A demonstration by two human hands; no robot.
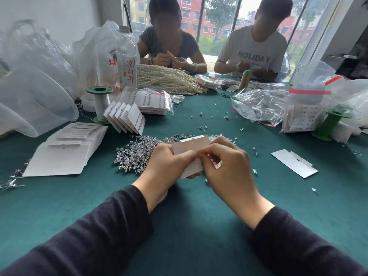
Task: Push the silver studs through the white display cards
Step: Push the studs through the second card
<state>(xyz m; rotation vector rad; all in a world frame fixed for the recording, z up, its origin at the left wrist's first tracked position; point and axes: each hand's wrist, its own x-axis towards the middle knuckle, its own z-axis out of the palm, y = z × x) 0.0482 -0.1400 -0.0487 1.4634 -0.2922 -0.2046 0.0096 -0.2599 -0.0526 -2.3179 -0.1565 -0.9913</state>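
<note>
I hold a white display card (190,145) upright above the green table, just in front of a big pile of silver studs (137,154). My left hand (166,166) grips the card's left side, fingers curled round its edge. My right hand (227,166) pinches at the card's face where its fingertips meet my left thumb; whatever it pinches is hidden by the fingers. A ring shows on the right hand. A stack of blank white cards (65,150) lies at the left, and a single card (294,163) lies at the right.
Filled cards (127,116) lean in a row behind the blank stack, with bagged cards behind them. Green spools (99,100) (330,124), a bottle (127,56), plastic bags and pearl strands (167,78) crowd the far table. Loose studs are scattered around. Two people sit opposite.
</note>
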